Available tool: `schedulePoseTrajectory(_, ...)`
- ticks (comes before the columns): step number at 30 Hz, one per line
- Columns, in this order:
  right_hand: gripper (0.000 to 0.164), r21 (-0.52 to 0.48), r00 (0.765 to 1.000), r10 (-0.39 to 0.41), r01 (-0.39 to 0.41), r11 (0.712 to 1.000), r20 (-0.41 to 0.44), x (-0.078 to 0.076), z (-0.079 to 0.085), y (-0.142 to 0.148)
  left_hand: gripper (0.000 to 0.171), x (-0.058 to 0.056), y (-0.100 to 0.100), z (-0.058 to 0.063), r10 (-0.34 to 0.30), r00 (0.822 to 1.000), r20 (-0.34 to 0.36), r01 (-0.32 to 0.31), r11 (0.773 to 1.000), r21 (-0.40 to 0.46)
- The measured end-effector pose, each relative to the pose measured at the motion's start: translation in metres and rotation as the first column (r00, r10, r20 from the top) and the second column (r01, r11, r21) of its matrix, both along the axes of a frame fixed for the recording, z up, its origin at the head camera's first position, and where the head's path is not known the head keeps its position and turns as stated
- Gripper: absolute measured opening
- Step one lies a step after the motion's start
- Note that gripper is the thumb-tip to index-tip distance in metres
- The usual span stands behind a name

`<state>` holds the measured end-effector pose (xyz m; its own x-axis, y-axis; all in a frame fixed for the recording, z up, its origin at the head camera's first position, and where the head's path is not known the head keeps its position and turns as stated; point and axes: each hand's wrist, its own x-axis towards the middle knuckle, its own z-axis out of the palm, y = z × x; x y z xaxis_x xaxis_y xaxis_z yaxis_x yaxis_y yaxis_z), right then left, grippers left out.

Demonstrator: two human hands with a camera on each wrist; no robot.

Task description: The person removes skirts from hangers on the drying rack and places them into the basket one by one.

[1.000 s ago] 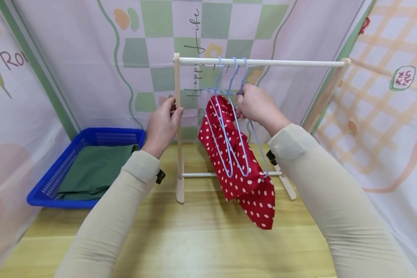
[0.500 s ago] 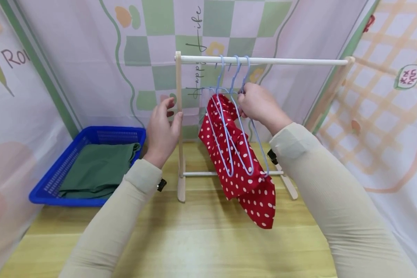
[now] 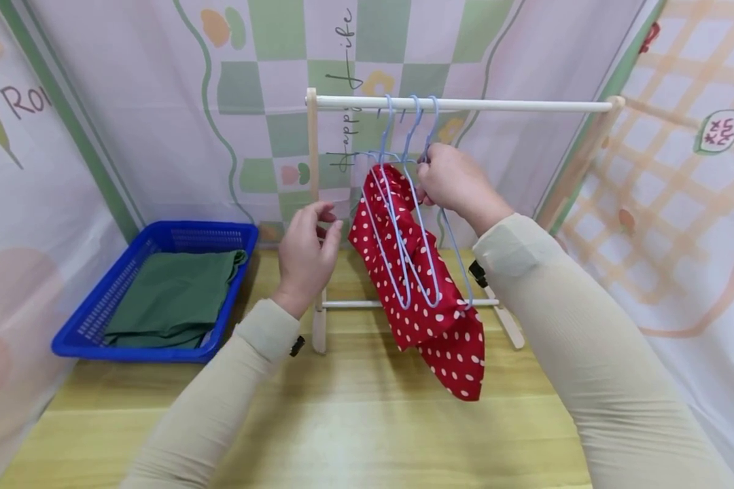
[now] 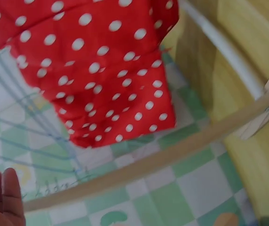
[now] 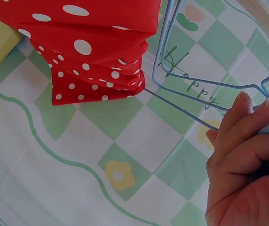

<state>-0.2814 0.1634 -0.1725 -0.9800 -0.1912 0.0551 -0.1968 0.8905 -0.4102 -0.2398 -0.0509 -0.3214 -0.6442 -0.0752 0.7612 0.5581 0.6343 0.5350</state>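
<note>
My right hand grips the neck of the rightmost blue hanger, whose hook sits over the white rail. A red cloth garment with white dots hangs there, slanting down to the right. In the right wrist view, hanger wire runs into the garment's bunched end, and curled fingers close round the hanger below its hook. Two more blue hangers, one at the left, hang in front of the garment. My left hand, fingers loosely bent, holds nothing in front of the left wooden post.
At the left on the wooden table stands a blue basket with a folded dark green cloth in it. A low white bar joins the rack's feet. Printed fabric walls enclose the back and sides.
My left hand has come away from the left post, moving down and right across its front. The right hand stays on the hanger, and the red garment hangs almost unmoved.
</note>
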Motion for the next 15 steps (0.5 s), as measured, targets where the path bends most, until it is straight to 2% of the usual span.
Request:
schedulePoseTrajectory(4, 0.031, -0.002, 1.0, 0.0, 0.0, 1.0, 0.005, 0.0, 0.0, 0.0, 0.033, -0.002, 0.009, -0.017, -0.026, 0.988, 0.15, 0.029, 0.999, -0.017)
schedulePoseTrajectory(7, 0.032, 0.001, 1.0, 0.0, 0.0, 1.0, 0.002, 0.0, 0.0, 0.0, 0.037, -0.005, 0.015, -0.028, -0.053, 0.961, 0.272, 0.062, 0.998, -0.027)
schedulePoseTrajectory(10, 0.032, 0.004, 1.0, 0.0, 0.0, 1.0, 0.002, -0.001, 0.001, 0.0, 0.041, -0.008, 0.021, -0.037, -0.072, 0.916, 0.395, 0.092, 0.995, -0.03)
schedulePoseTrajectory(12, 0.033, 0.006, 1.0, -0.001, 0.001, 1.0, 0.003, -0.001, 0.001, 0.0, 0.043, -0.009, 0.026, -0.043, -0.078, 0.879, 0.47, 0.106, 0.994, -0.033)
schedulePoseTrajectory(15, 0.034, 0.004, 1.0, -0.001, 0.001, 1.0, 0.006, -0.001, 0.0, 0.0, 0.046, -0.012, 0.033, -0.053, -0.118, 0.806, 0.58, 0.138, 0.99, 0.009)
